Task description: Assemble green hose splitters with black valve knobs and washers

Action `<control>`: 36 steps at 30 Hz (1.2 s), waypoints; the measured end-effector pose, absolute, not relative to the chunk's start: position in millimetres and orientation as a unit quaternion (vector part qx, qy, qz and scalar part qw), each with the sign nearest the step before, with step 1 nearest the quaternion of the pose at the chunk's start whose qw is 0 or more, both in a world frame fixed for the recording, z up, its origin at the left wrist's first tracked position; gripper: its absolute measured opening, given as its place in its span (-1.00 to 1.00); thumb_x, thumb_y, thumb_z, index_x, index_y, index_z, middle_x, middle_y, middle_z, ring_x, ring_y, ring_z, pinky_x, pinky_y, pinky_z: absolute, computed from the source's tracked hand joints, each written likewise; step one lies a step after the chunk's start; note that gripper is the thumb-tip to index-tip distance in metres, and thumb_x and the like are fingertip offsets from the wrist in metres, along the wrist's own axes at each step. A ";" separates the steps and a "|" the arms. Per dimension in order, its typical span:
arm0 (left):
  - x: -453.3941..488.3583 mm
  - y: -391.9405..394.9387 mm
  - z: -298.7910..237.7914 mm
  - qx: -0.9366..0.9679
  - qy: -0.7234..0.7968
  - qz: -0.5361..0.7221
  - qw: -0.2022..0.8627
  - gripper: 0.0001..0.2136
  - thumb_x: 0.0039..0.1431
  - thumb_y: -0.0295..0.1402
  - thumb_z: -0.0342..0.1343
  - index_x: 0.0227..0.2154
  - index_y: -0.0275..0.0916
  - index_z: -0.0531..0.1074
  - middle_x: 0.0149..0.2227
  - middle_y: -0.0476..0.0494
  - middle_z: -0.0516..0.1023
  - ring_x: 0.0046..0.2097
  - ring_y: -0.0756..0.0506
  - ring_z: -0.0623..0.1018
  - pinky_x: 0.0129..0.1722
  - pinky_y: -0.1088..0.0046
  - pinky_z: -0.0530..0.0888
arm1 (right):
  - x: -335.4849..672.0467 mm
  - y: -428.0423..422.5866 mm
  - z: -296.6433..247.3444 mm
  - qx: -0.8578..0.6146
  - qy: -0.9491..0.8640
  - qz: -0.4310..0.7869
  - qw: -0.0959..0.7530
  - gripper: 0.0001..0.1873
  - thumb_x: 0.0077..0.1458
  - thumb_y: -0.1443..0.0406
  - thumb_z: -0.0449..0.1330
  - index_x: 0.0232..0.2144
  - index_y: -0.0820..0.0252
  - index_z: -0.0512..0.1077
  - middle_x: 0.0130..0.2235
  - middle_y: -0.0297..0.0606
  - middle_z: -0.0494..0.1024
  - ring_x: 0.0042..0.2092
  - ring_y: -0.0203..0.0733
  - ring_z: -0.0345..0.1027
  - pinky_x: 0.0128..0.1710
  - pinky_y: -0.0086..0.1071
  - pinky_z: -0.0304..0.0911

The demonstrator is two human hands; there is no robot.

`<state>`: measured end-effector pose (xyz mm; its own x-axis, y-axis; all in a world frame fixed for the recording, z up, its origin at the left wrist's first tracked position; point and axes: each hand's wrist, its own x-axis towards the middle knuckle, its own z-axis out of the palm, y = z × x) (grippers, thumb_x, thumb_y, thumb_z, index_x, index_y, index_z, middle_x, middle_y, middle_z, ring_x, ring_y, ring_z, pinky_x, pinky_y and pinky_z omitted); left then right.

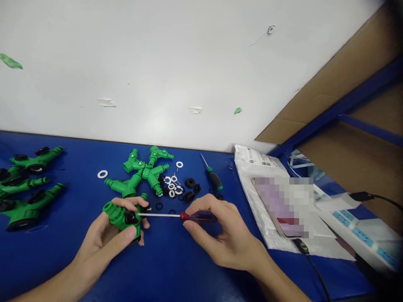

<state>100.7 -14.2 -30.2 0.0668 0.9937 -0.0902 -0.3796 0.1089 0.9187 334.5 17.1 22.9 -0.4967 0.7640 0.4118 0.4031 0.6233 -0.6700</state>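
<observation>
In my left hand (107,239) is a green plastic hose splitter (117,214) with a black valve knob (130,217) on its side. The fingers wrap around its body, thumb on the near side. My right hand (226,235) grips the dark red and purple handle of a screwdriver (160,215) between thumb and fingers. Its shaft points left, and the tip meets the splitter beside the black knob. Whether the tip sits in a screw is too small to tell. Just behind the hands lie more green splitter bodies (126,185) and loose white rings (171,186).
Several splitters with black knobs (34,201) lie at the left. A green-black screwdriver (214,178) and black rubber parts (189,183) rest behind my right hand. On the right, a phone (277,209) lies on a white plastic bag (248,167), near a power strip (359,235).
</observation>
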 end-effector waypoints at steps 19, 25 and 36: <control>113.5 -5.6 -28.8 0.419 0.503 0.536 0.533 -0.63 -0.08 -0.44 0.41 -0.29 -0.09 0.34 -0.28 0.08 0.56 -0.60 0.08 0.50 -0.63 0.58 0.47 | 345.7 25.8 24.1 -0.372 -0.785 0.273 0.414 -0.97 0.20 0.33 0.17 -0.33 0.15 0.38 -0.56 -0.44 0.46 -0.57 -0.37 0.29 -0.58 -0.52 0.24; 114.2 -3.8 -27.7 0.403 0.514 0.535 0.536 -0.62 -0.08 -0.44 0.41 -0.31 -0.12 0.30 -0.29 0.08 0.55 -0.60 0.09 0.49 -0.58 0.56 0.50 | 346.8 27.4 20.9 -0.366 -0.788 0.271 0.413 -0.96 0.19 0.33 0.19 -0.33 0.15 0.37 -0.57 -0.47 0.41 -0.60 -0.40 0.22 -0.59 -0.52 0.19; 109.7 -4.0 -34.1 0.402 0.518 0.518 0.549 -0.63 -0.04 -0.42 0.39 -0.35 -0.12 0.24 -0.30 0.12 0.50 -0.60 0.10 0.49 -0.58 0.55 0.47 | 346.7 29.7 19.4 -0.374 -0.782 0.267 0.420 -0.95 0.17 0.36 0.19 -0.34 0.15 0.37 -0.55 -0.47 0.43 -0.59 -0.41 0.23 -0.59 -0.53 0.20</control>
<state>109.7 -4.0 -34.1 -0.0740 0.9856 -0.1523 -0.1531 0.1397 0.9783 346.7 29.7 19.4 -0.3663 0.8102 0.4576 0.3608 0.5770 -0.7327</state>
